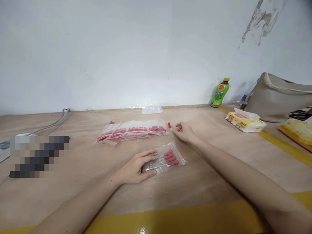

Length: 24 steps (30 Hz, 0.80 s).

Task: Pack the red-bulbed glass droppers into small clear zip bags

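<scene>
A clear zip bag (161,164) lies flat on the table with several red-bulbed droppers (171,157) inside. My left hand (138,166) rests at its left end, thumb and fingers spread apart over the bag's edges. Beyond the bag, my right hand (184,131) is closed with curled fingers beside a single red-bulbed dropper (169,124). That dropper's clear stem runs down to the fingertips, partly hidden there. Left of it, an overlapping row of filled zip bags (137,130) holds more red-bulbed droppers.
Flat clear bags (152,110) lie by the wall. A green drink bottle (220,92), a tissue pack (245,122), a yellow pack (297,132) and a grey bag (280,97) stand at the right. At the left are a cable (55,122) and a blurred dark object (41,157).
</scene>
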### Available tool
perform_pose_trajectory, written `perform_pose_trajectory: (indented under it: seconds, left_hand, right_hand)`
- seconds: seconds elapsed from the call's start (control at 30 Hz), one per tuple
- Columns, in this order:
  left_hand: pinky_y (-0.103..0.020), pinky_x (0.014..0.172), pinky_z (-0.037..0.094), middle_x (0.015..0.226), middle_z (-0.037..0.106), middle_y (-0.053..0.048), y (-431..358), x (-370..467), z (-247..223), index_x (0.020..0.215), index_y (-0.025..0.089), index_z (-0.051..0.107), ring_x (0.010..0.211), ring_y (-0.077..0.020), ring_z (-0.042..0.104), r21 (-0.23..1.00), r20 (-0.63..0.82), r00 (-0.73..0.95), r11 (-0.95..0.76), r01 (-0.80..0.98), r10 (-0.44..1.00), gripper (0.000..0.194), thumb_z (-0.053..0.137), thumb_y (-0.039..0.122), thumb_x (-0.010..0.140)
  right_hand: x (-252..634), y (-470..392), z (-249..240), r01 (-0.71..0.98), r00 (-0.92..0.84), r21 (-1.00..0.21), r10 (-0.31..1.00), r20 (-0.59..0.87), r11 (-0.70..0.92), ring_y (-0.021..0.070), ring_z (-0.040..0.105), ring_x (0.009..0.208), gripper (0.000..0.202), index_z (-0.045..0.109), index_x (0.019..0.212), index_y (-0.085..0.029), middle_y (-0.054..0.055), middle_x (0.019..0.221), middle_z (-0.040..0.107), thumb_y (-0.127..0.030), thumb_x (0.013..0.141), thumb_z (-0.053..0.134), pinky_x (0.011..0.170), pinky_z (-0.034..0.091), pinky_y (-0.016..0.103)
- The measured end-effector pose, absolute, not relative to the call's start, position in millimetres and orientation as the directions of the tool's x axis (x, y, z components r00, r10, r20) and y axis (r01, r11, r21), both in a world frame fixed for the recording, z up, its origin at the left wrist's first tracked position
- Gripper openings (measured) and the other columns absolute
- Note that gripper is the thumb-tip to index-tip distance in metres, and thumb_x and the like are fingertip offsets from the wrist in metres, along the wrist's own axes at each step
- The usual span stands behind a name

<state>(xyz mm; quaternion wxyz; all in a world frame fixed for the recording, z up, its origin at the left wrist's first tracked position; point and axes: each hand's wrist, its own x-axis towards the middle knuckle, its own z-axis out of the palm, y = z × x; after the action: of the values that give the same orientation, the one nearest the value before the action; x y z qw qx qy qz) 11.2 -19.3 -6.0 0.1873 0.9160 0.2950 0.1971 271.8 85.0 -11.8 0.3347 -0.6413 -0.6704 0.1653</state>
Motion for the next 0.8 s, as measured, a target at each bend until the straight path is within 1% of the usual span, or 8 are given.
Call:
perform_pose_trajectory:
  seconds: [0.1,0.2,0.27,0.37,0.43,0.53,0.63,0.8]
  left_hand:
    - [-0.042,0.099,0.036,0.133,0.041,-0.013,-18.9,10.5,-6.2,0.124,0.018,0.046,0.122,-0.0253,0.039,0.480,0.261,0.759,-0.763,0.433,0.596,0.047,0.056,0.032,0.080]
    - [-0.041,0.099,0.036,0.134,0.040,-0.013,-18.9,9.6,-5.7,0.126,0.018,0.045,0.122,-0.0247,0.040,0.489,0.253,0.782,-0.773,0.404,0.569,0.049,0.057,0.032,0.080]
    - [-0.040,0.100,0.035,0.134,0.039,-0.012,-19.2,9.1,-5.3,0.127,0.019,0.044,0.122,-0.0245,0.040,0.489,0.243,0.794,-0.777,0.397,0.558,0.050,0.056,0.032,0.080]
    - [-0.042,0.101,0.034,0.135,0.038,-0.010,-20.3,8.9,-4.9,0.128,0.021,0.043,0.123,-0.0253,0.038,0.479,0.228,0.800,-0.779,0.404,0.555,0.050,0.056,0.031,0.081]
    - [-0.043,0.100,0.034,0.137,0.036,-0.010,-21.3,9.3,-4.5,0.128,0.022,0.043,0.124,-0.0264,0.036,0.470,0.219,0.797,-0.776,0.420,0.563,0.050,0.055,0.031,0.081]
    - [-0.044,0.100,0.034,0.134,0.038,-0.011,-22.1,10.1,-3.9,0.126,0.022,0.046,0.123,-0.0281,0.036,0.443,0.215,0.787,-0.776,0.450,0.579,0.049,0.056,0.033,0.080]
    - [-0.044,0.099,0.034,0.132,0.040,-0.011,-21.6,9.9,-4.4,0.126,0.023,0.046,0.122,-0.0275,0.037,0.418,0.208,0.786,-0.779,0.467,0.582,0.048,0.056,0.035,0.080]
    - [-0.042,0.100,0.034,0.134,0.038,-0.008,-21.5,9.1,-5.3,0.130,0.024,0.039,0.121,-0.0250,0.038,0.410,0.208,0.782,-0.778,0.476,0.587,0.052,0.054,0.037,0.081]
  right_hand:
    - [256.4,108.2,-5.4,0.817,0.034,-0.574,0.989,0.142,0.054,0.0231,0.058,0.084,0.043,0.048,0.103,-0.012,0.014,0.092,0.062,-0.036,0.069,0.061,0.066,0.042,0.029]
    - [246.2,117.1,0.7,0.829,0.013,-0.558,0.997,0.073,0.030,0.0279,0.060,0.081,0.042,0.048,0.104,-0.010,0.019,0.090,0.063,-0.026,0.068,0.062,0.064,0.041,0.031]
    - [247.1,114.2,4.1,0.821,-0.005,-0.570,0.999,0.052,0.033,0.0278,0.061,0.075,0.049,0.045,0.110,-0.009,0.018,0.081,0.064,-0.018,0.066,0.062,0.062,0.041,0.032]
    - [259.5,98.0,6.0,0.782,-0.054,-0.620,0.998,0.034,0.064,0.0222,0.060,0.063,0.063,0.032,0.124,-0.007,0.009,0.066,0.062,-0.012,0.066,0.057,0.056,0.041,0.029]
    - [271.3,81.7,4.0,0.639,-0.064,-0.767,0.998,0.022,0.058,0.0170,0.055,0.049,0.069,0.018,0.130,-0.008,0.000,0.055,0.056,-0.014,0.070,0.050,0.048,0.040,0.027]
    - [287.3,55.9,-3.8,0.280,0.012,-0.960,0.999,0.033,0.028,0.0117,0.046,0.038,0.073,0.009,0.131,-0.013,-0.009,0.049,0.045,-0.017,0.070,0.048,0.038,0.037,0.023]
    - [295.4,35.1,-12.9,0.088,0.134,-0.995,0.989,0.062,0.050,0.0096,0.048,0.039,0.073,0.015,0.126,-0.019,-0.011,0.054,0.044,-0.022,0.065,0.054,0.037,0.040,0.021]
    - [290.6,15.7,-20.4,-0.070,0.197,-0.995,0.979,0.055,0.070,0.0100,0.055,0.048,0.056,0.026,0.108,-0.024,-0.009,0.063,0.046,-0.030,0.064,0.060,0.046,0.049,0.025]
